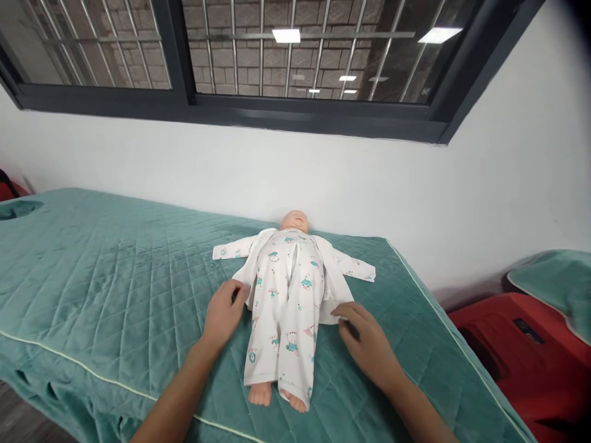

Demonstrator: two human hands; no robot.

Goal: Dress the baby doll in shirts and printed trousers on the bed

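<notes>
A baby doll (295, 220) lies on its back, head near the wall and bare feet toward me. It wears white printed pants (295, 307) pulled high over its belly. Under and beside it a white baby shirt (339, 286) is spread open, both sleeves stretched out to the sides. My left hand (225, 312) pinches the edge of the shirt's left flap beside the doll's hip. On the other side, my right hand (364, 341) has its thumb and fingers closed on the lower corner of the right flap. The doll's hands are hidden.
A green quilted cover (138, 295) spreads over the bed under the doll. The white wall (221, 166) rises behind it, below a dark-framed window (295, 114) with metal bars. At the right stands a red plastic object (521, 351) with green cloth (558, 283) on top.
</notes>
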